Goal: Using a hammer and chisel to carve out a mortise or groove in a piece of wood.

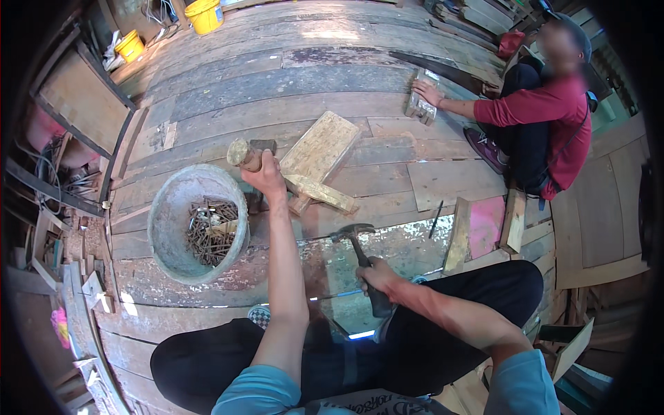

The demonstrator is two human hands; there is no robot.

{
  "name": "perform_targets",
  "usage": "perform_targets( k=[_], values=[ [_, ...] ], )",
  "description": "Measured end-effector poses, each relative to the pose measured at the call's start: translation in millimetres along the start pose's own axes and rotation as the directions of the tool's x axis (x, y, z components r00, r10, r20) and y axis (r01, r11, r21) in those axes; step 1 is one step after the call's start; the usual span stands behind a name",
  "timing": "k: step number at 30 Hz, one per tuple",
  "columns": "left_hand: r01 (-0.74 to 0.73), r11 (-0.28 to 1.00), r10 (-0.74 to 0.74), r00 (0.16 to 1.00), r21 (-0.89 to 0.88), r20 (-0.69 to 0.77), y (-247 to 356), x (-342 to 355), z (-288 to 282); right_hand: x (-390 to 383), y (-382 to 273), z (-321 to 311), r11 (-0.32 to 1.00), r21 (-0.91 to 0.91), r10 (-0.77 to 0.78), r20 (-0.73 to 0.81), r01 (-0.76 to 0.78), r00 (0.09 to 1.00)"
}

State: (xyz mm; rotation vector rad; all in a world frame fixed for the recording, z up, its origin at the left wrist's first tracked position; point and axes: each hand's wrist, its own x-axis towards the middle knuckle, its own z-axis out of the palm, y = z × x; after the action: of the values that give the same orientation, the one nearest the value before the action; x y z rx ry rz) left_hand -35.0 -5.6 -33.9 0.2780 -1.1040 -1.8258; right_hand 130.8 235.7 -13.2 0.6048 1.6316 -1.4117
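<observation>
My right hand (382, 276) is wrapped round the handle of a claw hammer (356, 238), its metal head pointing away from me above the floor. My left hand (267, 178) is closed on a short, round-ended wooden piece (242, 153); its exact kind is unclear. Left of that forearm stands a grey bucket (162, 232) with many rusty nails (211, 228) in it. Just beyond my left hand lies a thick wooden board (321, 146), and a narrower wood block (321, 193) rests by its near end.
At the right a person in a red shirt (553, 131) crouches, one hand on a wood block (422, 104). A thin dark rod (436, 219) lies on the plank floor (277, 117). Two yellow buckets (205, 16) stand far left. Wooden frames (86, 97) line the left side.
</observation>
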Motion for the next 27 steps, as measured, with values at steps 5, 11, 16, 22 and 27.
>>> perform_targets(
  k=[5, 11, 16, 22, 27],
  values=[
    [-0.030, 0.997, 0.023, 0.994, -0.067, -0.105, -2, 3, -3, 18, 27, -7, 0.975, -0.117, -0.196, -0.065, 0.188, 0.978],
    [-0.067, 0.996, 0.059, 0.988, -0.052, -0.144, -3, 2, 0, 60, 36, -56, 0.718, -0.681, -0.269, -0.083, 0.142, 0.960],
    [-0.162, 0.985, 0.169, 0.966, 0.054, -0.193, 2, 2, -28, 90, -30, -64, 0.427, -0.890, -0.547, -0.115, 0.159, 0.829],
    [0.060, 0.959, -0.026, 0.992, 0.276, -0.125, 18, -25, -40, 120, -112, -7, -0.082, -0.892, -0.683, 0.376, 0.445, 0.626],
    [0.282, 0.736, -0.420, 0.903, 0.615, 0.089, 20, -17, -47, 164, -121, 11, 0.157, -0.822, -0.760, 0.253, 0.548, 0.598]
  ],
)
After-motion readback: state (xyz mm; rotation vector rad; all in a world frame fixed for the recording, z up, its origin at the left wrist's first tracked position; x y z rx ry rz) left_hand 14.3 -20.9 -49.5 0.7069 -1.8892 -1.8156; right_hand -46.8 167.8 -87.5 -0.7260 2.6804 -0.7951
